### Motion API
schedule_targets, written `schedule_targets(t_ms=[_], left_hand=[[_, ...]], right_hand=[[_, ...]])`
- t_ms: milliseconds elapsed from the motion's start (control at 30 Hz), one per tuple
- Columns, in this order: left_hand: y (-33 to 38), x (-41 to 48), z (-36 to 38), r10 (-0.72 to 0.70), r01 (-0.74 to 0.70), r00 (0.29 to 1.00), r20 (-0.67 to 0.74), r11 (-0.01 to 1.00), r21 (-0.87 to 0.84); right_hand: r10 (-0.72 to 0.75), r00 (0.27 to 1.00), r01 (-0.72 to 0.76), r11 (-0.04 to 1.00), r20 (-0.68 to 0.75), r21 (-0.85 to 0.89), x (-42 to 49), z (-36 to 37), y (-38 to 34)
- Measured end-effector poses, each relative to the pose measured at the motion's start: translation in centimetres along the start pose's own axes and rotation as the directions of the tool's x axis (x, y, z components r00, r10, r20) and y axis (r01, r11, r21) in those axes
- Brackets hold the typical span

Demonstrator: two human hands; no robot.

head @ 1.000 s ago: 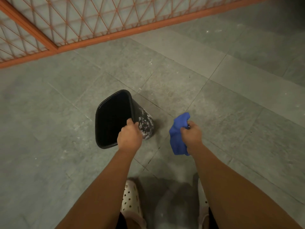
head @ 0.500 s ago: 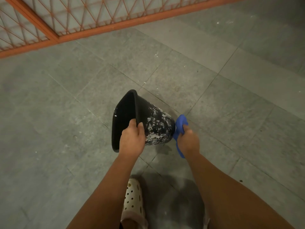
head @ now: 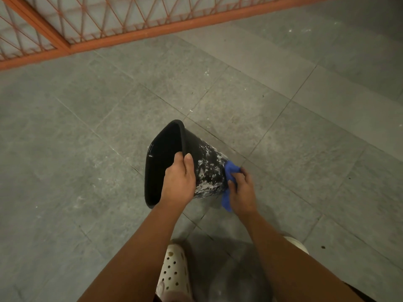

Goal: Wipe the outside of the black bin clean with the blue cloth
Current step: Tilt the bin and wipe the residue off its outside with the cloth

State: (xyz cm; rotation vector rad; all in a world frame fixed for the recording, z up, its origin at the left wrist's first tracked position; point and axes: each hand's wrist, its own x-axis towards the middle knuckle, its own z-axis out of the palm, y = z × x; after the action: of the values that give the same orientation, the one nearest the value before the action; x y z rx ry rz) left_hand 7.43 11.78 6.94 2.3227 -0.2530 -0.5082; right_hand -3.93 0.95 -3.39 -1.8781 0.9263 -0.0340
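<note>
The left hand [head: 177, 182] grips the tilted bin's [head: 209, 171] rim while, at its 3 o'clock, the right hand [head: 242, 192] clutches the cloth [head: 229, 171] against its base.

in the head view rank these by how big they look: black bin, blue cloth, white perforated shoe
1. black bin
2. white perforated shoe, partly cut off and nearer the camera, so unsure
3. blue cloth, mostly bunched in the right hand

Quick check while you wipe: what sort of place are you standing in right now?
Probably a semi-outdoor spot such as a porch or corridor, though I can't be sure. The floor is large grey stone-look tiles flecked with white, and an orange metal lattice grille runs along the far edge.
</note>
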Motion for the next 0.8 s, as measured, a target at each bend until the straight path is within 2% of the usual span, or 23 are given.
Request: schedule_targets(t_ms=[67,167,400,500,567,733,800], left_hand=[[-0.2,0.0,0.1,0.020,-0.020,1.000,-0.018,1.000,0.007],[-0.1,-0.4,0.3,0.068,-0.067,0.997,-0.026,0.998,0.012],[-0.1,-0.2,0.1,0.075,-0.078,0.994,-0.084,0.996,-0.031],[-0.3,-0.3,0.1,0.067,-0.071,0.992,-0.110,0.997,-0.027],[-0.1,-0.3,0.3,0.089,-0.091,0.991,-0.102,0.996,-0.017],[-0.1,0.4,0.0,0.090,-0.090,0.994,-0.069,0.996,0.009],[-0.2,0.5,-0.1,0.073,-0.073,0.994,-0.075,0.997,0.010]], right_hand=[[0.028,0.999,-0.031,0.998,0.044,0.060,-0.1,0.3,0.0],[0.080,0.996,-0.081,0.996,0.025,0.033,-1.3,1.0,-0.1],[-0.075,0.997,0.076,0.994,0.013,-0.074,-0.4,1.2,-1.4],[0.046,0.999,-0.044,0.997,0.022,-0.064,0.4,0.7,-1.4],[0.067,0.998,-0.067,0.996,0.004,-0.060,-0.3,0.5,-1.6],[-0.087,0.996,0.086,0.986,0.004,-0.141,-1.2,1.4,-2.1],[-0.068,0.997,0.072,0.990,0.040,-0.118,-0.4,1.3,-2.2]])
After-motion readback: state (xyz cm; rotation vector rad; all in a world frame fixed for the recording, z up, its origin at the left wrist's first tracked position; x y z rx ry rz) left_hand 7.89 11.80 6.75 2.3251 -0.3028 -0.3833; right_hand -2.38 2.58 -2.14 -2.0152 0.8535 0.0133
